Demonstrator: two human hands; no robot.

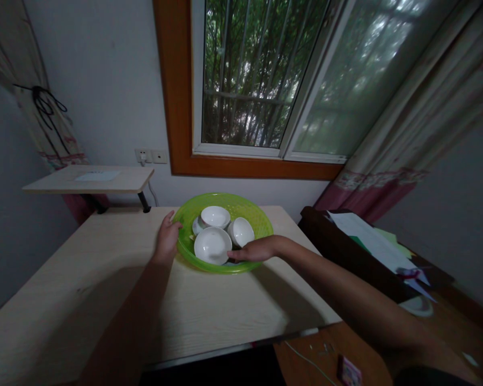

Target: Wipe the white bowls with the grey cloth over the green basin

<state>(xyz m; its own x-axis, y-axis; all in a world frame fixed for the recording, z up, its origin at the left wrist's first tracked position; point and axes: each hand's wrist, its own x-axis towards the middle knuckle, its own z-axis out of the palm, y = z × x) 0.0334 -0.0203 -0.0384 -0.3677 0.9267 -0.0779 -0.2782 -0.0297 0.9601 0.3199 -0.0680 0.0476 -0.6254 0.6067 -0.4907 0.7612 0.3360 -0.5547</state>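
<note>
In the head view, a green plastic basket (pixel 253 210) stands on a pale wooden desk (pixel 209 308) below the window (pixel 251 75). The left hand (pixel 169 236) holds the basket's left rim, thumb hooked over the edge. The right hand (pixel 257 249) reaches across the near right rim, fingertips touching the right edge of the nearest white bowl (pixel 212 246) (whether they pinch it, I cannot tell). Behind that sits a rear white bowl (pixel 216 216); a tilted white bowl (pixel 242 231) leans at right.

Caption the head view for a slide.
Left hand at the green basket, right hand at a white bowl inside it.
</note>
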